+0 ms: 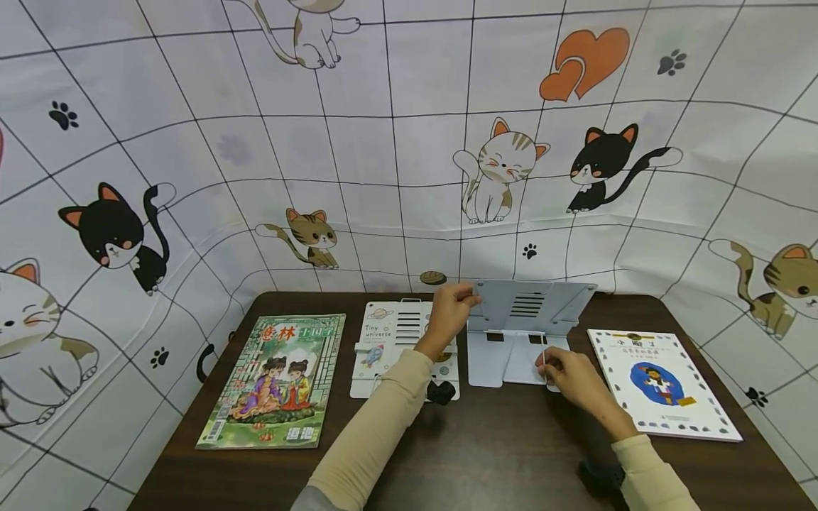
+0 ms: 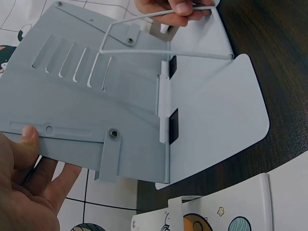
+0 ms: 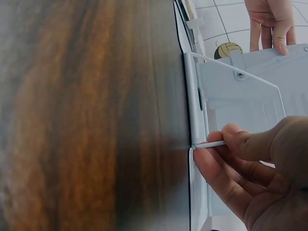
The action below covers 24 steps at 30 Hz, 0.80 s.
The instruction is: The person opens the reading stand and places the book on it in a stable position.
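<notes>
in the head view, we are seeing the left hand (image 1: pixel 450 312) gripping the upper left edge of the panel (image 1: pixel 571 305) of the grey stand (image 1: pixel 492 298), seemingly so that it is standing tilted up from the base (image 1: pixel 486 365). the right hand (image 1: pixel 569 376) is pinching the wire support (image 1: pixel 544 348), probably steadying it. the grey stand is sitting on the dark table (image 1: pixel 486 454), between a printed stand (image 1: pixel 377 337) and a white book (image 1: pixel 671 411); a magazine (image 1: pixel 281 383) is lying farther left, perhaps keeping out of the hands' way. we are counting two hands, two stands, one book and one magazine.

in the left wrist view, the left thumb is pressing the panel's slotted face while fingers are tucking behind, clamping the edge. we are counting one wire support and two dark patches (image 2: pixel 174 126) by the fold.

in the right wrist view, thumb and fingers are clamping together on the wire near the base.
</notes>
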Tool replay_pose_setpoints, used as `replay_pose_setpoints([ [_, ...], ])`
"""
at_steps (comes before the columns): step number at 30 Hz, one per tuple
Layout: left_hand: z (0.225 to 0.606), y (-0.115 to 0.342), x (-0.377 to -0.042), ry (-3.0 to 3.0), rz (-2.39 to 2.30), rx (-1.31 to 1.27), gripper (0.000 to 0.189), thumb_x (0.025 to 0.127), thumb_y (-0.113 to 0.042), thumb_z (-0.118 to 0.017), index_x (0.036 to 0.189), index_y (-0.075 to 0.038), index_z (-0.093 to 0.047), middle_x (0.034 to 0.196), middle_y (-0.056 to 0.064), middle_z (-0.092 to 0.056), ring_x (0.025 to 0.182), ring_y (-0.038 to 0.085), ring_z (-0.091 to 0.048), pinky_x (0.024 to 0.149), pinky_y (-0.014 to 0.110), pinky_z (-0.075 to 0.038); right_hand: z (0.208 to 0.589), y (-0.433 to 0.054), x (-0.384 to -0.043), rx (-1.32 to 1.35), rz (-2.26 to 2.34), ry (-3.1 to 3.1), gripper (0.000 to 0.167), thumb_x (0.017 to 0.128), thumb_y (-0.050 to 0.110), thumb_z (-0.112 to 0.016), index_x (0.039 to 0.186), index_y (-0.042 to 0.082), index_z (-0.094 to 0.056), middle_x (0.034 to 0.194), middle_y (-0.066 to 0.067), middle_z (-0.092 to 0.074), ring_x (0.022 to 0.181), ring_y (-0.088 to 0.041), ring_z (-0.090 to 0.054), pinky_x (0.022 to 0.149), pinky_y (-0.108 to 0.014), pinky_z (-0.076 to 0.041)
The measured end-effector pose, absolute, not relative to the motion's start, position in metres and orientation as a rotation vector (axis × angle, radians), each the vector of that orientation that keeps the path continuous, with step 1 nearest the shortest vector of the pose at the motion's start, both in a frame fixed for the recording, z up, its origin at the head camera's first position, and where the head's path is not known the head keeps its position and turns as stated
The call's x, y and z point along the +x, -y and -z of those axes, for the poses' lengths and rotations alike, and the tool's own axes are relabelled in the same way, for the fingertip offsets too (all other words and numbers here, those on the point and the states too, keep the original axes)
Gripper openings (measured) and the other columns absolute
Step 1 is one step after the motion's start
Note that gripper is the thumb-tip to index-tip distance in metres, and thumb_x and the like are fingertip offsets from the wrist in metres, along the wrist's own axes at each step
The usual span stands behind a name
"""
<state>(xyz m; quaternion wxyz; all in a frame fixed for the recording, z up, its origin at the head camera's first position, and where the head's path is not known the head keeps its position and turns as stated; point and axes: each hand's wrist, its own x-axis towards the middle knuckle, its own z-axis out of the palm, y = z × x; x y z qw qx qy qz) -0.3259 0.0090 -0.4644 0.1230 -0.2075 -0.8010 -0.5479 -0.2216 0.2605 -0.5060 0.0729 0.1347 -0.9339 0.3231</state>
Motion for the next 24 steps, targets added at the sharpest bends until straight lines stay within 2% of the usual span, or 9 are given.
replay_pose_setpoints([
  [4, 0.464, -0.009, -0.324, 2.359, 1.590, -0.596, 0.052, 0.100, -0.004, -0.072, 0.065, -0.012, -0.034, 0.059, -0.004, -0.026, 0.054, 0.010, -0.027, 0.057, 0.022, -0.027, 0.506, -0.261, -0.225, 0.347, -1.010, 2.820, 0.013, 0.099, -0.005, -0.066, 0.093, 0.003, -0.074, 0.082, -0.004, -0.076, 0.068, -0.011, -0.067, 0.059, -0.021, -0.050],
  [10, 0.463, -0.008, -0.318, 2.384, 1.623, -0.560, 0.034, 0.101, -0.007, -0.073, 0.071, 0.000, -0.056, 0.060, -0.006, -0.038, 0.057, 0.008, -0.034, 0.056, 0.021, -0.028, 0.510, -0.264, -0.232, 0.273, -1.049, 2.799, 0.011, 0.099, -0.004, -0.067, 0.095, 0.001, -0.076, 0.080, -0.006, -0.076, 0.067, -0.011, -0.067, 0.058, -0.021, -0.051],
  [14, 0.465, -0.007, -0.315, 2.386, 1.627, -0.567, 0.036, 0.101, -0.007, -0.073, 0.070, 0.001, -0.054, 0.058, -0.004, -0.034, 0.054, 0.009, -0.030, 0.054, 0.022, -0.026, 0.513, -0.265, -0.236, 0.239, -1.062, 2.798, 0.007, 0.098, 0.001, -0.070, 0.097, 0.000, -0.077, 0.077, -0.008, -0.075, 0.063, -0.011, -0.066, 0.056, -0.022, -0.048],
  [17, 0.466, -0.007, -0.314, 2.382, 1.624, -0.581, 0.034, 0.100, -0.008, -0.073, 0.073, 0.005, -0.058, 0.057, -0.004, -0.034, 0.053, 0.008, -0.028, 0.054, 0.021, -0.026, 0.515, -0.266, -0.239, 0.208, -1.090, 2.805, 0.007, 0.098, 0.003, -0.071, 0.099, -0.001, -0.077, 0.082, -0.010, -0.077, 0.063, -0.011, -0.068, 0.055, -0.022, -0.051],
  [19, 0.467, -0.007, -0.313, 2.384, 1.625, -0.584, 0.028, 0.100, -0.009, -0.073, 0.079, 0.008, -0.065, 0.058, -0.002, -0.040, 0.053, 0.007, -0.029, 0.054, 0.021, -0.026, 0.516, -0.266, -0.240, 0.194, -1.097, 2.812, 0.007, 0.098, 0.003, -0.071, 0.100, -0.001, -0.077, 0.085, -0.011, -0.079, 0.064, -0.012, -0.069, 0.056, -0.022, -0.051],
  [20, 0.468, -0.006, -0.312, 2.384, 1.630, -0.578, 0.023, 0.100, -0.009, -0.074, 0.085, 0.007, -0.071, 0.061, -0.002, -0.048, 0.055, 0.004, -0.032, 0.055, 0.020, -0.028, 0.517, -0.267, -0.240, 0.188, -1.099, 2.815, 0.008, 0.098, 0.004, -0.071, 0.100, -0.001, -0.077, 0.085, -0.011, -0.079, 0.064, -0.011, -0.069, 0.056, -0.022, -0.051],
  [23, 0.470, -0.005, -0.308, 2.386, 1.655, -0.576, 0.013, 0.100, -0.009, -0.073, 0.098, 0.003, -0.079, 0.071, 0.012, -0.066, 0.056, 0.006, -0.034, 0.056, 0.021, -0.029, 0.518, -0.268, -0.240, 0.190, -1.088, 2.824, 0.009, 0.099, 0.004, -0.071, 0.102, -0.001, -0.078, 0.086, -0.011, -0.080, 0.065, -0.011, -0.069, 0.055, -0.023, -0.049],
  [24, 0.470, -0.005, -0.306, 2.389, 1.661, -0.577, 0.013, 0.101, -0.009, -0.072, 0.100, 0.001, -0.080, 0.078, 0.015, -0.072, 0.059, 0.004, -0.040, 0.058, 0.021, -0.032, 0.518, -0.268, -0.240, 0.192, -1.083, 2.825, 0.010, 0.099, 0.004, -0.070, 0.103, -0.001, -0.078, 0.086, -0.011, -0.080, 0.065, -0.011, -0.070, 0.056, -0.023, -0.049],
])
